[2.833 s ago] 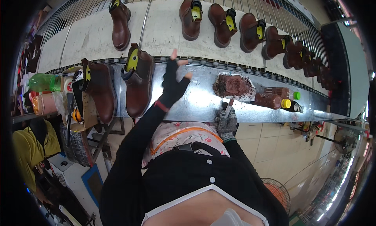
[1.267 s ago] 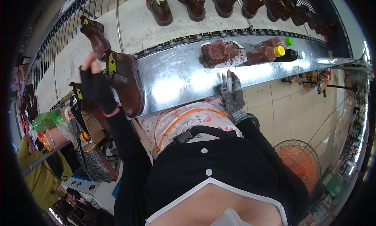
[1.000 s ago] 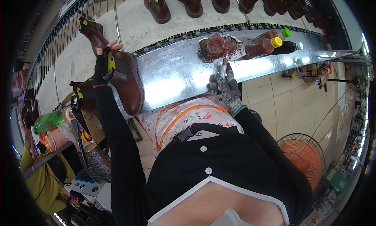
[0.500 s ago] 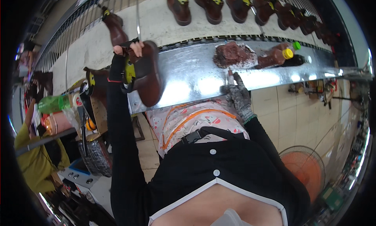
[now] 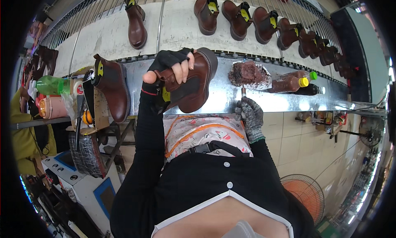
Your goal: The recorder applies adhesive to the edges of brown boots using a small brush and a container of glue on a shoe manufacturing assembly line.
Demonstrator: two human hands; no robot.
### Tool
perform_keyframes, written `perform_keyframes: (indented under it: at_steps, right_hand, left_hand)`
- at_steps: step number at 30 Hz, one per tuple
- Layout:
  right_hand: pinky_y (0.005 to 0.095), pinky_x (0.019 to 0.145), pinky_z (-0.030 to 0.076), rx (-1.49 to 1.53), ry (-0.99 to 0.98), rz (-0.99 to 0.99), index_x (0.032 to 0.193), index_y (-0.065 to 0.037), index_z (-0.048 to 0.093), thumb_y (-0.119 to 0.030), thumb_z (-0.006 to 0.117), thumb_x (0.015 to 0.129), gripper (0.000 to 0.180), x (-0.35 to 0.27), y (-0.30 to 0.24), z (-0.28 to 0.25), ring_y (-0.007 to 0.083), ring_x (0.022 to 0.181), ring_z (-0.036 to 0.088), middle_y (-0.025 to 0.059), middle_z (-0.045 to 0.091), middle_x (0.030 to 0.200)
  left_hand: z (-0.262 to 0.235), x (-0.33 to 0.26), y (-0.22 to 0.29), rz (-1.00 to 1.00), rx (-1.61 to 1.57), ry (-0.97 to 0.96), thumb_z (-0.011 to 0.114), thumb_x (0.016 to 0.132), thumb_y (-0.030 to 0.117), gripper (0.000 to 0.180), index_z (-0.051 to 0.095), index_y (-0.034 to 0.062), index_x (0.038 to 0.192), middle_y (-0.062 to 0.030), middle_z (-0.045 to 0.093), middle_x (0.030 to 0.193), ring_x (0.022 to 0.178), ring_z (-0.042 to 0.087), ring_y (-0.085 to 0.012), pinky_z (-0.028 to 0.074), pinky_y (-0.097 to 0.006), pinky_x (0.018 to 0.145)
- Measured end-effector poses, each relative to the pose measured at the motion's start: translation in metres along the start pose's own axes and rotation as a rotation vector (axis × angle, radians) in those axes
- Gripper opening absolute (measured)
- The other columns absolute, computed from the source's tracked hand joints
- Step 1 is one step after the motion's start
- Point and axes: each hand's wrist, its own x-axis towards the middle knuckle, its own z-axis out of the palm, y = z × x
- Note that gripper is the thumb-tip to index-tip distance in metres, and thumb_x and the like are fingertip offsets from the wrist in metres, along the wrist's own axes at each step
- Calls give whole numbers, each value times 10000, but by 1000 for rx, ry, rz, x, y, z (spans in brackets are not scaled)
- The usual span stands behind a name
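**Left hand grips brown boot over steel worktop; right hand holds small tool**

Left hand (image 5: pixel 171 65), in a black fingerless glove, is closed around the shaft of a brown leather ankle boot with elastic side panel (image 5: pixel 192 83). Fingers are wrapped over the top edge, thumb on the near side. The boot is tilted, sole facing away from the person, above the shiny stainless-steel worktop (image 5: pixel 222 100); cannot tell whether the sole touches the metal.

Right hand (image 5: pixel 249 116), in a grey speckled knit glove, is closed on a thin stick-like tool (image 5: pixel 243 91), most likely a brush. The tool's tip points up toward a dark brown stained rag or sponge on a pale sheet (image 5: pixel 247 74), just beside it. The tip itself is too small to make out.

A second brown ankle boot with a yellow tag (image 5: pixel 113 87) stands on the left end of the worktop, near the held boot but apart from it. Right of the rag lie two bottles on their sides: a brown-liquid bottle with a yellow cap (image 5: pixel 288 82) and a darker bottle with a white cap (image 5: pixel 311 89).

Behind the worktop runs a pale conveyor belt (image 5: pixel 99 44) carrying a lone brown boot (image 5: pixel 136 21) at left and a row of similar brown boots (image 5: pixel 264 23) to the right. A green plastic bottle (image 5: pixel 51 85) sits at far left.
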Motion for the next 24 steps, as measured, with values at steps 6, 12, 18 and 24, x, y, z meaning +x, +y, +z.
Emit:
perform_keyframes:
  at_steps: [6, 12, 18, 24]
  right_hand:
    - [250, 477, 487, -133, -41, 35, 1057, 6, 569, -104, 603, 840, 246, -18, -24, 9, 142, 616, 591, 118, 626, 847]
    - [214, 529, 465, -665, -293, -111, 1020, 26, 617, -93, 586, 828, 228, -38, -101, 42, 96, 614, 579, 85, 632, 843]
    - [319, 701, 477, -1082, -539, -836, 981, -52, 674, -217, 669, 697, 328, -39, -155, 87, 215, 747, 613, 89, 666, 893]
    - [331, 674, 476, -1137, -570, -880, 981, -96, 678, -353, 712, 658, 415, -41, -156, 100, 235, 735, 610, 64, 666, 912]
  left_hand:
    - [8, 10, 1, -6, -18, -60, 378, 634, 862, 846, 588, 46, 555, -73, 590, 590, 583, 523, -158, 372, -315, 745]
    - [13, 14, -1, -8, -79, -89, 395, 628, 862, 835, 588, 53, 558, -69, 591, 593, 579, 530, -159, 374, -310, 746]
    - [20, 17, -2, -27, -94, -107, 403, 629, 861, 821, 584, 63, 553, -61, 592, 592, 570, 529, -154, 381, -308, 733]
    - [20, 17, -2, -34, -85, -97, 410, 623, 863, 816, 583, 68, 551, -51, 586, 582, 558, 523, -154, 382, -309, 733]
